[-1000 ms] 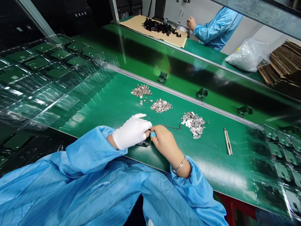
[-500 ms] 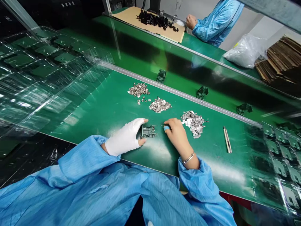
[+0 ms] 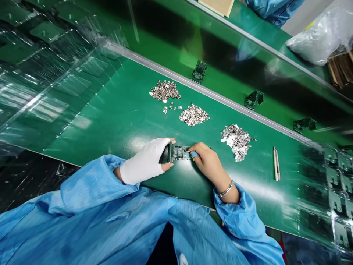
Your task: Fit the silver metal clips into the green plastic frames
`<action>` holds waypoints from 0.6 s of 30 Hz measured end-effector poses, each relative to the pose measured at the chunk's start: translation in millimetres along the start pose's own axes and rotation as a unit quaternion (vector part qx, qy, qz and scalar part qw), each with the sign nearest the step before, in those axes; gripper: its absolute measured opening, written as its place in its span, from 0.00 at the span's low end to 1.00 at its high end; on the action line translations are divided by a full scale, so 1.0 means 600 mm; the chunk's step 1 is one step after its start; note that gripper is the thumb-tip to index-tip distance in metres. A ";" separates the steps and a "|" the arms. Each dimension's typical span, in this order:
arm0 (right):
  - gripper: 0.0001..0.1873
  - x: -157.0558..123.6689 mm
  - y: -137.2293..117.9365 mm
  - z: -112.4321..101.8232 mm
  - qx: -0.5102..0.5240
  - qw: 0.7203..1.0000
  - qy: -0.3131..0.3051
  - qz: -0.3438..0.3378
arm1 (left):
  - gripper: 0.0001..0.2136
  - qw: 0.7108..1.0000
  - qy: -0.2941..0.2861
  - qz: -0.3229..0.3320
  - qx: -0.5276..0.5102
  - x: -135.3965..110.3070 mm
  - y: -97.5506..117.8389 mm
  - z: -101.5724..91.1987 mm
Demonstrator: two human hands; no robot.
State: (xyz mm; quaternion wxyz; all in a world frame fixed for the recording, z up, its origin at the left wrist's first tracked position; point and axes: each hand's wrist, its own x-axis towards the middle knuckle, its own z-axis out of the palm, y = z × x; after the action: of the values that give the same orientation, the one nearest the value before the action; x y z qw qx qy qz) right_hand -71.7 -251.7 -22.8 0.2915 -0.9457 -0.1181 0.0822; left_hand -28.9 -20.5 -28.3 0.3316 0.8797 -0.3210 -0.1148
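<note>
My left hand (image 3: pixel 146 160), in a white glove, grips the left end of a small dark plastic part (image 3: pixel 178 153) that lies on the green mat (image 3: pixel 116 117). My right hand (image 3: pixel 208 162), bare with a blue finger cot and a metal bracelet, pinches a thin metal tool whose tip touches the part's right end. Three heaps of small shiny metal pieces lie beyond: a left heap (image 3: pixel 164 90), a middle heap (image 3: pixel 193 115) and a right heap (image 3: pixel 237 140).
A slim knife-like tool (image 3: pixel 276 168) lies right of the heaps. Clear plastic trays (image 3: pixel 41 73) stand at the left, and trays of parts (image 3: pixel 333 191) at the right. Dark parts (image 3: pixel 199 71) ride the belt beyond the metal rail. A white bag (image 3: pixel 317 36) is far right.
My hands parted and the dark part came into view under my left hand. My right hand swung out toward the right heap, then returned with the tool to the part's right end.
</note>
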 end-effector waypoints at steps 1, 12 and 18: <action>0.18 0.001 -0.002 -0.001 -0.004 1.000 -0.004 0.006 | 0.27 1.000 -0.001 0.001 0.000 0.000 0.001 -0.001; 0.17 -0.003 -0.002 -0.015 0.077 0.996 -0.033 0.043 | 0.28 1.000 -0.017 -0.002 0.015 0.001 0.006 -0.009; 0.18 -0.008 -0.008 -0.015 0.044 0.997 -0.059 0.036 | 0.28 1.000 -0.020 -0.002 0.016 0.002 0.007 -0.009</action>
State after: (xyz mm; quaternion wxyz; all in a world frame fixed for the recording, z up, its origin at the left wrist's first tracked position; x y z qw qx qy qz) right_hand -75.3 -253.9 -11.9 0.3222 -0.9292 -0.0968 0.1530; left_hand -27.4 -20.8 -21.4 0.3104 0.8832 -0.3275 -0.1280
